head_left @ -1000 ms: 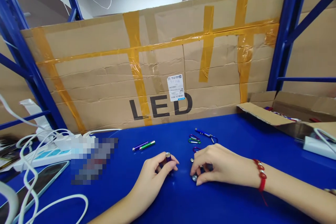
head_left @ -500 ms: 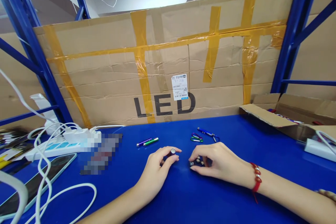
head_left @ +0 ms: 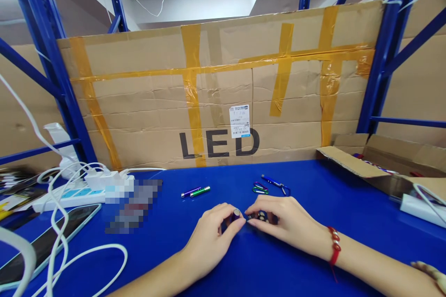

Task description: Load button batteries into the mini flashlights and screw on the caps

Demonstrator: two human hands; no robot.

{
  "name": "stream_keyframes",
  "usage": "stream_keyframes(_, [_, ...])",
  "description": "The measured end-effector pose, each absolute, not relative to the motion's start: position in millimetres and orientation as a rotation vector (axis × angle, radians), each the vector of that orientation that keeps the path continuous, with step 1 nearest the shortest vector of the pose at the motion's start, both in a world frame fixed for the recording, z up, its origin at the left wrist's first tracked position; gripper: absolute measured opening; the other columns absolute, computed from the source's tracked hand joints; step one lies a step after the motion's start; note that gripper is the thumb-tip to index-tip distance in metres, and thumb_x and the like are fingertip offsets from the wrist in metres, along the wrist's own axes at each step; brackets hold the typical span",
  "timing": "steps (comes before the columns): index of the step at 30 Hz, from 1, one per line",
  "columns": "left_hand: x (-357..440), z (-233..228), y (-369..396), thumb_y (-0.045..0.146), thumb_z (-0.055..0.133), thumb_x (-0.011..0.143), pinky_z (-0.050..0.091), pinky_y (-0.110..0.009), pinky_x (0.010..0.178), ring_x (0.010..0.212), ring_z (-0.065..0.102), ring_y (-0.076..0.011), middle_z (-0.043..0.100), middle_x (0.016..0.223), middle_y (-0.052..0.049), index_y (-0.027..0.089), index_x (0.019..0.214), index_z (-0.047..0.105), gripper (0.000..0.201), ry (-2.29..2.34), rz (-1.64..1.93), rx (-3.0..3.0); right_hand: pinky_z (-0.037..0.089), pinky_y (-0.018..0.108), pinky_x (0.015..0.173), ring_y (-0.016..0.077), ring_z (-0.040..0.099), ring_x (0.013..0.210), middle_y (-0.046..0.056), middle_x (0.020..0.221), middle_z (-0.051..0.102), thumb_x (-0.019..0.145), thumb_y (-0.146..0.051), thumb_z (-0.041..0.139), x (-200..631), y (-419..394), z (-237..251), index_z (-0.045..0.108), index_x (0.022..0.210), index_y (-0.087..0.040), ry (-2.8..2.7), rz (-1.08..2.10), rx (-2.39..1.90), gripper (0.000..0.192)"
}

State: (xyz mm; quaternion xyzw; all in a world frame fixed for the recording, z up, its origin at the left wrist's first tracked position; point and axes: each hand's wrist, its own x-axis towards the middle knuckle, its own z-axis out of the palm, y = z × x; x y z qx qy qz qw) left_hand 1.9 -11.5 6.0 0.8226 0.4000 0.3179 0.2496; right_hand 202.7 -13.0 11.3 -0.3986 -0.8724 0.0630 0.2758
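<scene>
My left hand (head_left: 216, 229) grips a short metal tube (head_left: 236, 213) between thumb and fingers, its round silvery end facing me. Close by on the right, my right hand (head_left: 278, 218) pinches a small dark piece at its fingertips. Small round shiny pieces that look like button cells (head_left: 262, 216) show inside its curled fingers; their exact kind is hard to make out. The fingertips of both hands almost meet above the blue table. Beyond the left hand lie a purple tube (head_left: 191, 192) and a green tube (head_left: 200, 191), side by side.
Behind my right hand lie green and purple carabiners (head_left: 260, 189) and a blue tube (head_left: 272, 180) with a carabiner. A power strip (head_left: 69, 195), white cables (head_left: 54, 236) and a phone (head_left: 52, 246) occupy the left. An open cardboard box (head_left: 369, 162) stands right; a cardboard wall (head_left: 153, 120) closes the back.
My two hands have come closer together, the left moving right with the tube and the right moving slightly left. The camera view has tilted up a little.
</scene>
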Motion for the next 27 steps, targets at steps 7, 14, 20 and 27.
stream_keyframes(7, [0.3,4.1,-11.5,0.038,0.041,0.089,0.034,-0.022,0.061,0.069,0.050,-0.0138,0.059,0.073,0.001,0.020,0.081,0.059,0.027,1.154,0.821,2.281,0.038,0.019,0.055,0.0084,0.055,0.059,-0.002,0.079,0.063,0.088,-0.037,0.051,202.6,-15.2,9.4,0.065,0.094,-0.024,-2.357,0.166,-1.034,0.020])
stream_keyframes(14, [1.6,3.6,-12.1,0.039,0.041,0.089,0.034,-0.022,0.060,0.067,0.050,-0.0135,0.059,0.072,0.000,0.019,0.078,0.059,0.029,1.175,0.819,2.275,0.039,0.019,0.056,0.0089,0.056,0.061,-0.001,0.081,0.064,0.089,-0.039,0.049,202.4,-13.1,10.6,0.065,0.094,-0.023,-2.368,0.175,-1.032,0.023])
stream_keyframes(20, [1.2,0.7,-12.7,0.040,0.042,0.088,0.033,-0.022,0.058,0.064,0.049,-0.0124,0.058,0.069,0.001,0.018,0.075,0.057,0.030,1.181,0.813,2.276,0.039,0.019,0.056,0.0091,0.056,0.062,0.000,0.080,0.063,0.089,-0.039,0.048,202.5,-14.0,9.6,0.065,0.095,-0.022,-2.386,0.172,-1.026,0.024])
stream_keyframes(27, [1.5,2.4,-12.2,0.040,0.041,0.088,0.033,-0.021,0.058,0.065,0.049,-0.0123,0.057,0.069,0.001,0.018,0.073,0.056,0.031,1.192,0.809,2.275,0.038,0.019,0.056,0.0090,0.056,0.063,-0.001,0.080,0.063,0.089,-0.039,0.049,202.7,-14.1,8.5,0.065,0.096,-0.023,-2.390,0.168,-1.029,0.023])
